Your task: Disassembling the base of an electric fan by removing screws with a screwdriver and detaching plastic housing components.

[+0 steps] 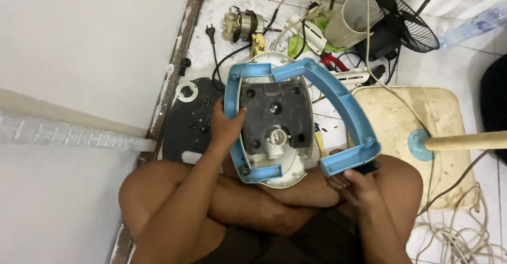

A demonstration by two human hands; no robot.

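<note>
I am sitting cross-legged on the tiled floor [465, 63] and holding a fan base [272, 121] upside down over my lap, its open underside facing up at me. Its long axis is running from my knees away toward the wall [95, 42], with the rounded white end pointing away from me.

My left hand [224, 126] is gripping the left edge of the base, the fingers [238, 114] curling over the blue rim onto the dark weight plate [274, 110] inside. My right hand [353, 182] is pinching the near end of a blue curved trim piece [338, 105], which is swinging out to the right while its far end is touching the top of the base.

A black round cover [190, 126] with a white ring [186, 91] on it is lying just left of the base. Beyond the base, a small motor [243, 23], a black plug [210, 31], a white cylindrical housing [356, 18] and a black fan grille [406, 21] are lying scattered. To the right, a yellowed cream base plate [443, 116] with a pale pole [465, 141] is sitting on the floor, white cord [454, 232] looping beside it.
</note>
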